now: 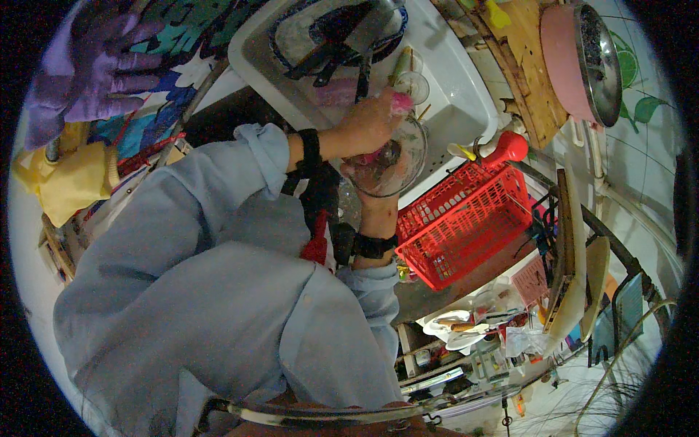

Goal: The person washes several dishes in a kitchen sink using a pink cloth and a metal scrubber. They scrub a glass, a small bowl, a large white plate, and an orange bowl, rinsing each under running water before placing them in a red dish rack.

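Observation:
My left hand (377, 117) is closed on a bright pink scrubber or cloth (402, 102), just above a round clear glass dish (409, 164). From below, my right hand (374, 173) holds that dish, its fingers seen partly through the glass. A pinkish patch shows at the dish's near side; what it is cannot be told. Both hands are over the near edge of a white sink (469, 76). Inside the sink lie a dark pan (338, 27) with a handle, a blue-rimmed basin (281, 41) and a drinking glass (413, 87).
A red plastic basket (464, 229) stands beside the sink, with a red bottle-like object (508, 148) at its corner. Farther right are a wooden board (524, 71) and a pink pot with a metal lid (603, 65). Purple gloves (98, 82) and a yellow glove (71, 180) hang at left.

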Motion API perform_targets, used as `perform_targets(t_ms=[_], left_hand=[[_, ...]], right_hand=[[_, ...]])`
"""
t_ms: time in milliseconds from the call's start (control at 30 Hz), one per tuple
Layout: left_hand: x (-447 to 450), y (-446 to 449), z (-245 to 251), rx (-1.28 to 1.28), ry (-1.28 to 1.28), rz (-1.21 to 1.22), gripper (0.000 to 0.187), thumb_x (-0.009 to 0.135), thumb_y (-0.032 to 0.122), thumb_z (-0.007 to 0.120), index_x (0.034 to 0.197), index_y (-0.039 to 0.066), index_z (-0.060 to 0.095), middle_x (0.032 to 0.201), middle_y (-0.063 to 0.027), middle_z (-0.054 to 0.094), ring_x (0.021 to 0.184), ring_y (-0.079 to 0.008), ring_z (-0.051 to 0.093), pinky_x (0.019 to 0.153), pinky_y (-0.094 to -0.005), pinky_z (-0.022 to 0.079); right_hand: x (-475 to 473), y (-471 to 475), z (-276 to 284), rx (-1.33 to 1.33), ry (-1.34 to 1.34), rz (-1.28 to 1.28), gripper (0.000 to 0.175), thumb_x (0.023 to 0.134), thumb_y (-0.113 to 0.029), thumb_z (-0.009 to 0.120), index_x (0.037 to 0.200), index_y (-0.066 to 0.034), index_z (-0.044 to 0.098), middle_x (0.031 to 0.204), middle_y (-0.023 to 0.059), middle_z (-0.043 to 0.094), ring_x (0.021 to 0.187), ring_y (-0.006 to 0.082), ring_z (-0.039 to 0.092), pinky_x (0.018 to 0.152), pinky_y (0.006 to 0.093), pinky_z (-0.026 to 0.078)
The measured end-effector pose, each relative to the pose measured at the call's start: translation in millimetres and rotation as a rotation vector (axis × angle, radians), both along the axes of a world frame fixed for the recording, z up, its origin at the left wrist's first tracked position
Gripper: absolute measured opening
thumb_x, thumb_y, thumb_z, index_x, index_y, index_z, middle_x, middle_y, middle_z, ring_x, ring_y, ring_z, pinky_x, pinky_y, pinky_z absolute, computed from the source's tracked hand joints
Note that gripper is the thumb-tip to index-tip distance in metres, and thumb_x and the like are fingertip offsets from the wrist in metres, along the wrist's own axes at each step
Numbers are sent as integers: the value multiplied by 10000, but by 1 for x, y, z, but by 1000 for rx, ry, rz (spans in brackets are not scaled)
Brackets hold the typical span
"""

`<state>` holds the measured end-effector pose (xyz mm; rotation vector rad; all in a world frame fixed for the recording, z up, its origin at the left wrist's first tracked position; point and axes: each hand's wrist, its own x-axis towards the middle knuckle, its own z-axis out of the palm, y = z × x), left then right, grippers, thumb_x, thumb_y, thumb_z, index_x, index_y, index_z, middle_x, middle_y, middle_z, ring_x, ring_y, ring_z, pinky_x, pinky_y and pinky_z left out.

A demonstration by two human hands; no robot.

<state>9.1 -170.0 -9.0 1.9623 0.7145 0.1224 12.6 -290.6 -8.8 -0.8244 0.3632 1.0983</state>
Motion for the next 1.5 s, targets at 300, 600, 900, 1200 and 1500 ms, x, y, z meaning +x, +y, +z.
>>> perform_targets(t_ms=[300,600,900,1200,1500], left_hand=[[2,-8,21,242,-1005,-829,361,726,231,664,1062,135,571,1034,-110,583,988,-313,548,792,-453,462],[5,-3,-1,-25,-200,-339,359,796,210,644,1115,69,556,1028,-169,615,952,-389,583,822,-478,488],[6,-19,-11,-320,-234,313,392,838,300,601,1116,26,564,974,-215,612,942,-432,570,855,-475,466],[-4,-13,16,290,-1025,-762,417,689,454,699,941,145,577,918,-63,578,849,-307,560,713,-465,447],[7,-7,13,264,-479,-241,469,791,417,665,1051,38,567,837,-217,625,782,-422,608,704,-465,485]], right_hand=[[-18,-45,25,-459,-1414,623,455,778,-137,739,1197,-63,578,1089,115,630,1016,266,608,810,398,492],[1,0,31,-346,-1392,267,537,758,-122,747,1248,-78,531,1107,96,607,1012,271,591,891,365,481],[-11,2,-14,-152,-457,79,378,949,-193,522,1304,-87,449,1219,52,531,1082,203,539,923,317,468],[-24,-56,-35,-1041,-1239,1003,518,898,-206,599,1390,-142,450,1328,95,509,1249,229,476,994,350,447],[-8,-27,-29,-573,-1017,408,458,924,-253,567,1349,-112,474,1319,111,516,1197,242,509,973,363,458]])
